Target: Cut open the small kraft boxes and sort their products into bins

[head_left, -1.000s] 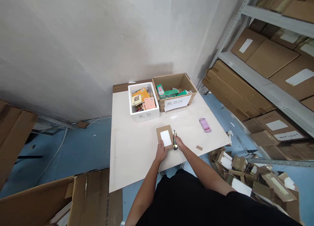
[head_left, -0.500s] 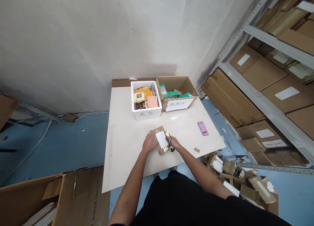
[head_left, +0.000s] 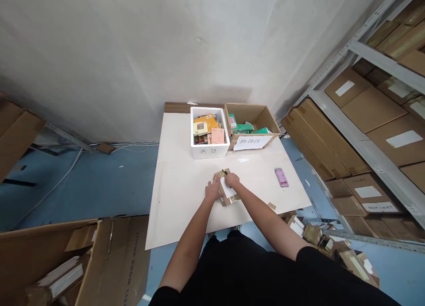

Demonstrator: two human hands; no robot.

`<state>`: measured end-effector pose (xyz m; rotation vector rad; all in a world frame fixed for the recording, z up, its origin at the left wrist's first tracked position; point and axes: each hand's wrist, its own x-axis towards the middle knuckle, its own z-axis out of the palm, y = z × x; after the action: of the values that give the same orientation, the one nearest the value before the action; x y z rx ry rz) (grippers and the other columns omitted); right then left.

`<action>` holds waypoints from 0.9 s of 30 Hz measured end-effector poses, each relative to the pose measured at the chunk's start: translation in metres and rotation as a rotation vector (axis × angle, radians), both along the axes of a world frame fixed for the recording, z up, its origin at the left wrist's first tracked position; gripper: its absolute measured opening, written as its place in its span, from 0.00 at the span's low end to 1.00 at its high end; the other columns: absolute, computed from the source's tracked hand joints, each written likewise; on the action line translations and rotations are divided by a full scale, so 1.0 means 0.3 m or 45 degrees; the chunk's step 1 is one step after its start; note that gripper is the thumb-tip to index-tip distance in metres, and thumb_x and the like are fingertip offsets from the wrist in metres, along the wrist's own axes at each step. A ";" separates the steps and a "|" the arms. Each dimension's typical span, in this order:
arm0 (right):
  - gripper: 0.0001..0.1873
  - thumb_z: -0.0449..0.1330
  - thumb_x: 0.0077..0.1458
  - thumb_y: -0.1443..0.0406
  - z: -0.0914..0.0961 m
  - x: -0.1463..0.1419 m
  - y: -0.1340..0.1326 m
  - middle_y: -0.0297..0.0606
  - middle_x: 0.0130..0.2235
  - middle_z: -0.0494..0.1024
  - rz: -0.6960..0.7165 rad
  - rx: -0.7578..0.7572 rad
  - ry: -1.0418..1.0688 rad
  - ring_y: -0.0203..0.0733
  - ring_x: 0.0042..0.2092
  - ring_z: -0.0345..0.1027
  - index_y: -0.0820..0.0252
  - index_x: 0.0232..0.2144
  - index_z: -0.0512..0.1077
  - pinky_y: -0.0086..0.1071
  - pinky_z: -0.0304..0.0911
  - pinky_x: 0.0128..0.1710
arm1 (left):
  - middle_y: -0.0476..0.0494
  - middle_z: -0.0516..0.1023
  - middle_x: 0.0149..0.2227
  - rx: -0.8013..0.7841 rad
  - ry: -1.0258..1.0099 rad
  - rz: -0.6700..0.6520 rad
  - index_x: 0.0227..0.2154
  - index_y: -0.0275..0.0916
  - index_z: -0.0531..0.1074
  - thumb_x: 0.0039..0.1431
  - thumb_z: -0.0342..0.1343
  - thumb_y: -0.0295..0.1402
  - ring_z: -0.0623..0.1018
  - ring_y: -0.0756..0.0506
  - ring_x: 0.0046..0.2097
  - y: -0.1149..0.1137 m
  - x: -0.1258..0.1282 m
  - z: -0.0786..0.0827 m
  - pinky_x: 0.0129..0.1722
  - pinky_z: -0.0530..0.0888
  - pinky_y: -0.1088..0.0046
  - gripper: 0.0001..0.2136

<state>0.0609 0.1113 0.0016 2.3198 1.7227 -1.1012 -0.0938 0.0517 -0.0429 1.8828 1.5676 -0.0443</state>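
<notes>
A small cardboard box (head_left: 226, 202) with a white label (head_left: 229, 191) and clear tape lies on the white table (head_left: 179, 182) in front of me. My left hand (head_left: 214, 188) grips its left side, with the fingers reaching onto the top. My right hand (head_left: 232, 179) is closed around a yellow and black box cutter (head_left: 225, 172). The cutter lies across the far end of the box, where its tip touches or nearly touches the top; the hand hides most of the handle. Part of the label is under my right hand.
Behind the box stand a white foam bin (head_left: 210, 153) with small packets and a cardboard carton (head_left: 274, 133) with green boxes. A pixelated pink item (head_left: 281, 177) and a cardboard scrap (head_left: 272, 205) lie to the right. Loaded shelving (head_left: 358, 102) rises at right; a large open carton (head_left: 113, 257) is lower left.
My right hand has swung the box cutter from the box's right side to its far end, its tip now pointing away to the left. The view has shifted slightly left.
</notes>
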 end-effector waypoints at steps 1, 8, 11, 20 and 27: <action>0.13 0.61 0.67 0.55 -0.003 -0.006 0.005 0.41 0.26 0.79 0.003 -0.025 0.005 0.49 0.28 0.79 0.58 0.39 0.75 0.38 0.70 0.37 | 0.42 0.37 0.80 0.000 0.001 0.000 0.76 0.53 0.46 0.46 0.71 0.50 0.63 0.22 0.69 -0.001 -0.001 0.003 0.57 0.72 0.50 0.57; 0.12 0.66 0.60 0.56 0.017 0.004 0.000 0.41 0.22 0.77 0.011 -0.201 0.021 0.53 0.25 0.79 0.60 0.37 0.78 0.41 0.73 0.33 | 0.46 0.36 0.80 0.020 0.042 -0.032 0.76 0.55 0.45 0.48 0.68 0.53 0.66 0.23 0.64 -0.001 -0.008 0.019 0.55 0.73 0.49 0.56; 0.14 0.68 0.59 0.54 0.029 0.009 -0.048 0.43 0.25 0.80 -0.037 -0.115 0.085 0.53 0.27 0.80 0.59 0.38 0.79 0.40 0.74 0.32 | 0.47 0.38 0.80 0.019 0.065 -0.022 0.76 0.55 0.46 0.47 0.68 0.55 0.67 0.24 0.63 0.003 -0.010 0.029 0.54 0.73 0.48 0.56; 0.08 0.63 0.62 0.63 0.110 0.154 -0.432 0.47 0.35 0.84 0.307 -0.428 -0.214 0.51 0.27 0.81 0.62 0.41 0.79 0.40 0.76 0.32 | 0.53 0.33 0.80 -0.029 0.180 -0.051 0.76 0.58 0.41 0.49 0.66 0.59 0.66 0.26 0.64 0.018 -0.003 0.080 0.54 0.73 0.53 0.56; 0.21 0.48 0.74 0.53 0.106 0.340 -0.623 0.51 0.45 0.84 -0.056 -0.251 -0.251 0.53 0.44 0.83 0.62 0.49 0.73 0.37 0.72 0.39 | 0.46 0.31 0.80 0.034 0.230 -0.052 0.77 0.55 0.42 0.58 0.57 0.61 0.68 0.27 0.62 -0.018 0.046 0.099 0.55 0.73 0.53 0.50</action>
<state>0.1629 -0.0756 0.0333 2.2679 1.4336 -0.9623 -0.0799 0.0465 -0.0132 1.9776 1.6558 -0.2178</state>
